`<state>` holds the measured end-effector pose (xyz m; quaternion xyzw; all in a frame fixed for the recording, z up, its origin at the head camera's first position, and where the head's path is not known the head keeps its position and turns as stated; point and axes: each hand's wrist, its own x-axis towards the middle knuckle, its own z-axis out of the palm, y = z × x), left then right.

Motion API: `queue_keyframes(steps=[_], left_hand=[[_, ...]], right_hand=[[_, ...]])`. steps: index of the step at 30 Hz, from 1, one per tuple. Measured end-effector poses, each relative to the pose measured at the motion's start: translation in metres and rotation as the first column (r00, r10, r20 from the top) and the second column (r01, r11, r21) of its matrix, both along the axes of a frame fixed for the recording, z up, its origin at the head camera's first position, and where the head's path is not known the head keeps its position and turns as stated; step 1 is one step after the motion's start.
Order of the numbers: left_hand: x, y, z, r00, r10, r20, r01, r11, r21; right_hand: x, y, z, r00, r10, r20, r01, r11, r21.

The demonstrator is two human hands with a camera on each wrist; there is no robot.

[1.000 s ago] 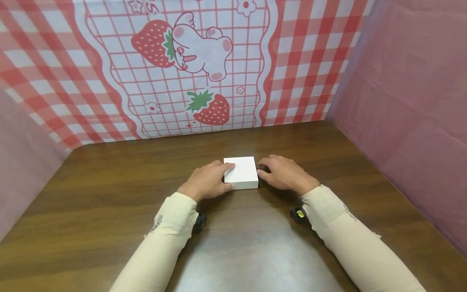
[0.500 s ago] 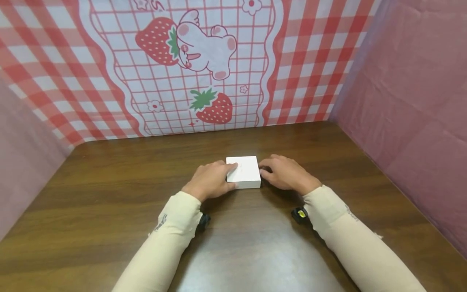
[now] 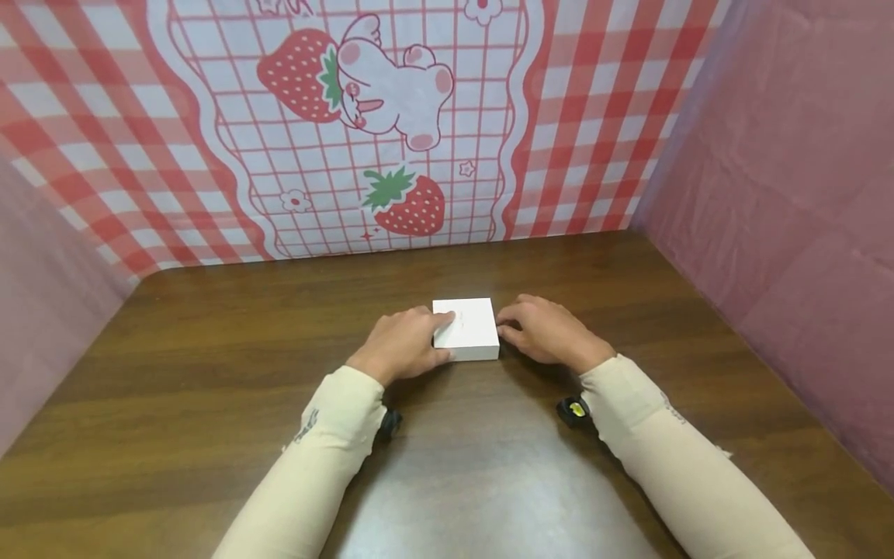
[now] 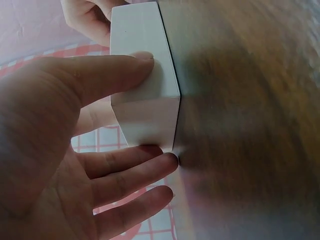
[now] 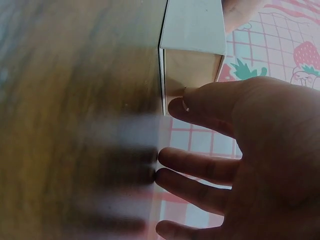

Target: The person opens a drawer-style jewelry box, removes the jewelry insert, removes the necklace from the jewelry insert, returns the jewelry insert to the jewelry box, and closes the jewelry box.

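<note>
- Brown wooden table point(image 3: 161, 404) is spreading below, catching pale glare along its near side.
- Red-and-white checked cloth point(image 3: 587, 116) is hanging behind, showing printed strawberries point(image 3: 415, 210) and a white cartoon animal point(image 3: 408, 93).
- Pink sheet point(image 3: 782, 194) is bounding the right side, paler sheet point(image 3: 49, 310) the left.

Table point(image 3: 174, 404): dark brown top with wood grain running mostly side to side in the head view. Surface finish is glossy; a pale patch of glare point(image 3: 482, 481) lies at the near centre. Far left corner is rounded. Bearing directly on the top: one white box point(image 3: 476, 330), flat, broad face up, positioned in the far half and slightly right of centre in the head view. The box's lid face carries a small faint marking, too small to read.
</note>
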<state>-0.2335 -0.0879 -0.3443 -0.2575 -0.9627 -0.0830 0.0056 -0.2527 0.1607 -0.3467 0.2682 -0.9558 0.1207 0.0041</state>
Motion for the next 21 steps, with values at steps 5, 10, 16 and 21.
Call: queue_keyframes(steps=[5, 10, 16, 21], left_hand=[[0.0009, -0.0015, 0.0005, 1.0, -0.002, 0.005, 0.002, 1.0, 0.01], [0.0024, -0.0048, -0.0009, 1.0, 0.02, -0.011, -0.02, 0.999, 0.025], [0.0028, -0.0054, -0.0028, 1.0, -0.002, -0.008, 0.002, 1.0, 0.021], [0.0013, -0.0037, -0.0033, 1.0, -0.015, -0.021, 0.015, 1.0, 0.02]], right_hand=[[-0.0019, -0.0014, -0.0004, 1.0, -0.002, -0.007, 0.002, 1.0, 0.0], [-0.0046, -0.0056, -0.0001, 1.0, 0.011, -0.018, -0.011, 1.0, -0.012], [-0.0041, -0.0048, -0.0017, 1.0, -0.002, 0.005, 0.002, 1.0, -0.012], [-0.0036, -0.0026, -0.0028, 1.0, -0.018, 0.004, 0.018, 0.999, -0.029]])
